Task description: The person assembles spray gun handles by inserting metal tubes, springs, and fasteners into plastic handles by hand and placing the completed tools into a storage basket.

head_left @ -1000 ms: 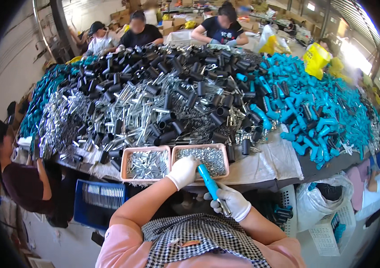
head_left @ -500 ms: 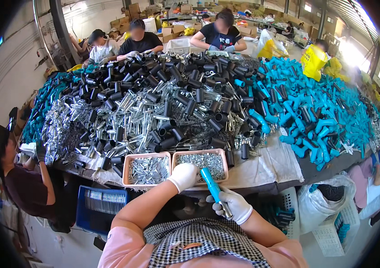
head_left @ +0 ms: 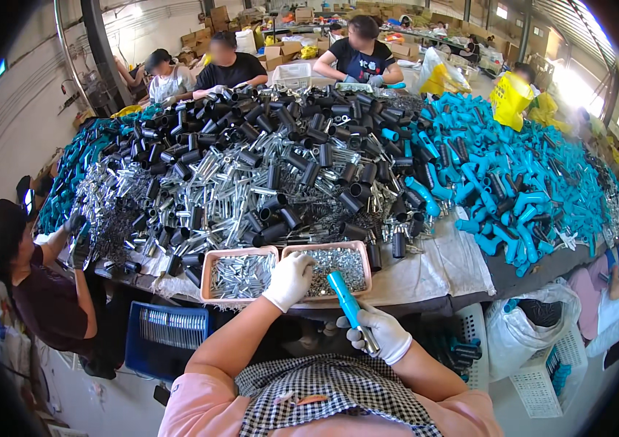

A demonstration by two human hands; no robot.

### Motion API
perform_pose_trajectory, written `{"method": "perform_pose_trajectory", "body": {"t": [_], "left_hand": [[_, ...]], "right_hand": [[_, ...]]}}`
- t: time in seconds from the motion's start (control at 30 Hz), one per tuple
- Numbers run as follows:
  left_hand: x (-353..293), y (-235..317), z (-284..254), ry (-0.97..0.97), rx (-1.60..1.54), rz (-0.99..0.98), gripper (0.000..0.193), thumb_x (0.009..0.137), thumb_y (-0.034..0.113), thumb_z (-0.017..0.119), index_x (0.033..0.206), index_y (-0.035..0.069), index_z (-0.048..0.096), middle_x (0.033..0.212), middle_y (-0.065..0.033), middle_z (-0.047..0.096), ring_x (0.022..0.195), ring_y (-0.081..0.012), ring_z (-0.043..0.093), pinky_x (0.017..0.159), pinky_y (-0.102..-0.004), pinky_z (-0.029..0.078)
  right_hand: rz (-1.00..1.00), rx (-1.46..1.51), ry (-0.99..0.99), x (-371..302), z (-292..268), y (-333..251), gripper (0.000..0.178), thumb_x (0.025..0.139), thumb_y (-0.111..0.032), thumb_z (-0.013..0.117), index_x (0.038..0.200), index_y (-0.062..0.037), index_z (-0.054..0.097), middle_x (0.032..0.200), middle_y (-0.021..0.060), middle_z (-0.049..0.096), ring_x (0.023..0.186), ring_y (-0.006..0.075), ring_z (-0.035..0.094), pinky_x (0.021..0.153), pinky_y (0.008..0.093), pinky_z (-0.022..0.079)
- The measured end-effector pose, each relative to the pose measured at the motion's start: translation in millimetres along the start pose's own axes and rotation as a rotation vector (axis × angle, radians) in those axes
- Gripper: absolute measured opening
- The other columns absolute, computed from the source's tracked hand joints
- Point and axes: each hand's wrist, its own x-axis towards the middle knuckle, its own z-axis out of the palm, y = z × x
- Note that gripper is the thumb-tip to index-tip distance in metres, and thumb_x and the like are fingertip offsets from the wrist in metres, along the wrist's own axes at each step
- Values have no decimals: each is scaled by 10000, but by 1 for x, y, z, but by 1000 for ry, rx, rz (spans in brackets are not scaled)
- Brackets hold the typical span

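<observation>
My left hand (head_left: 290, 280), in a white glove, reaches over the near left side of the right pink tray (head_left: 366, 285). Its fingers are bent together at the small metal parts (head_left: 340, 266) in that tray; whatever they pinch is too small to make out. My right hand (head_left: 382, 332), gloved too, is closed around a teal tubular handle (head_left: 343, 295) with a bare metal tube at its lower end. The handle is tilted, its upper end pointing toward the tray. Beside it stands the left pink tray (head_left: 204, 280), filled with short metal pins (head_left: 242, 277).
A large heap of black sleeves (head_left: 309, 175) and metal rods covers the table, with teal handles (head_left: 513, 197) piled right. A blue crate (head_left: 135, 342) is low left; a white sack (head_left: 517, 328) and white basket (head_left: 538, 390) are low right. Co-workers sit around the table.
My left hand has moved up and slightly left, further into the right tray. The right hand keeps the teal handle almost still. A co-worker at left has reached toward the heap.
</observation>
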Motion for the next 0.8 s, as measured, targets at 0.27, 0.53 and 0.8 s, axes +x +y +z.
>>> {"method": "perform_pose_trajectory", "body": {"t": [0.27,0.53,0.8], "left_hand": [[-9,12,-15,-45,-114,-106,103,877,60,611,931,27,693,926,-173,695,832,-361,682,744,-435,550],[-11,53,-45,-220,-516,232,150,690,95,829,819,71,756,1073,-71,687,1138,-305,572,979,-419,471],[-19,53,-48,-553,-772,-24,106,677,108,814,761,64,765,1080,-124,669,1188,-311,548,1011,-404,447]], "right_hand": [[26,31,5,-1,-1,2,398,1044,-189,510,1425,-115,424,1065,159,631,719,153,609,582,269,519],[77,20,-91,1,10,0,445,1025,-176,526,1450,-111,412,1077,146,623,717,151,602,564,258,491],[94,-274,-97,-10,25,1,603,971,-271,605,1477,-54,361,1077,124,621,677,153,598,541,285,491]]}}
